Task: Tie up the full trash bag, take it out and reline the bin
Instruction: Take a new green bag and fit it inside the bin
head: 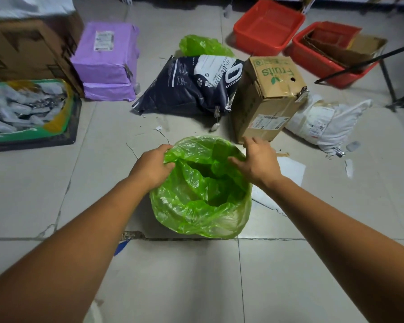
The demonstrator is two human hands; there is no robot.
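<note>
My left hand [153, 167] grips a fold of the green bag [203, 201] at its left rim, fingers curled round the plastic. My right hand [258, 160] clamps the right rim, thumb inside the mouth and fingers outside. The bag stands open on the tiled floor [289, 276] near me, its skirt draped down all round. Just beyond sit a Fruits carton [271, 89] and a dark sack [189, 89], with a second green bag [202, 46] bunched farther off behind the sack.
</note>
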